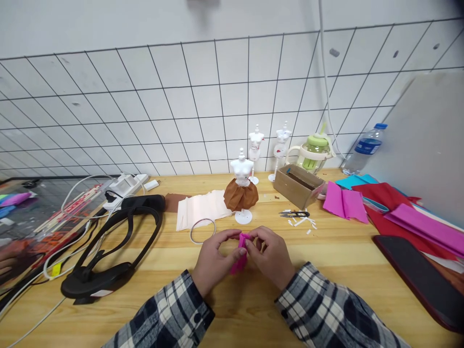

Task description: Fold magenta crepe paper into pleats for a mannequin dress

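Between my two hands is a small folded piece of magenta crepe paper (239, 263), held over the table near its middle. The fingers of my left hand (217, 256) are closed on its left side. My right hand (271, 253) pinches the top right corner of the same piece. Just beyond stands a small white mannequin (241, 169) wearing a puffed brown paper skirt (241, 195). A roll of tape (203, 231) lies beyond my left hand, beside pale pink crepe paper (203, 209). Thread snips (294, 214) and white scraps (302, 222) lie beyond my right hand.
Two more mannequins (255, 140), a cardboard box (299, 186), a green-lidded cup (315, 152) and a water bottle (365, 147) stand at the back. Coloured paper (346, 203) and a phone (420, 280) lie right. A black headset (112, 246) and cables lie left, near another person's hand (6, 261).
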Tool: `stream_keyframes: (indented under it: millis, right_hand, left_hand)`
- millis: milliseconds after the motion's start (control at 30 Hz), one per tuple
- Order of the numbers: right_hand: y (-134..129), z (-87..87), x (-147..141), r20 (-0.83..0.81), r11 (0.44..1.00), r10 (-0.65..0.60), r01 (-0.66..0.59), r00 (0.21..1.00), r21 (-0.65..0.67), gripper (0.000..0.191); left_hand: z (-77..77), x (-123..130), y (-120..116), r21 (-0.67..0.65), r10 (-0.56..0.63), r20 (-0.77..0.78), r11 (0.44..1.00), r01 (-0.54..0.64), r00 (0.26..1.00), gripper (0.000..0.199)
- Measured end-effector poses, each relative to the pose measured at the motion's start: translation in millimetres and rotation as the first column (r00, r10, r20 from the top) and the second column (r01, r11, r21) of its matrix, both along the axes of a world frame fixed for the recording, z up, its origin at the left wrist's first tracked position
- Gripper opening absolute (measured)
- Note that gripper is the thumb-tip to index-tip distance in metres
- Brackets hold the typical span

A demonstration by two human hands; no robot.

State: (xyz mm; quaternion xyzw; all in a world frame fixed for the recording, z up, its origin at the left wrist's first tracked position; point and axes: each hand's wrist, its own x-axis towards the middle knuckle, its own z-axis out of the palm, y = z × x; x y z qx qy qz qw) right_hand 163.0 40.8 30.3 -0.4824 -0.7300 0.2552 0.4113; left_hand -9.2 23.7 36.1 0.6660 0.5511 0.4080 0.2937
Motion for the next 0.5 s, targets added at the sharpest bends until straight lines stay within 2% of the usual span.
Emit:
stream_keyframes:
  millis: [167, 500]
  right_hand:
    - [-2.8, 2.7, 0.1, -0.02, 1.0, 0.009, -0.009, 1.0, 0.013, 0.013]
    - [2.5, -3.3, 13.9, -0.153, 0.998, 0.053, -0.056, 0.987, -0.012, 0.017]
  left_hand:
    - [2.5, 1.5, 0.9, -0.04, 0.024, 0.042, 0.999, -0.023, 0.999, 0.021]
    - [2.2, -2.7, 3.6, -0.082, -0.036, 0.331, 0.994, 0.067, 0.943, 0.025]
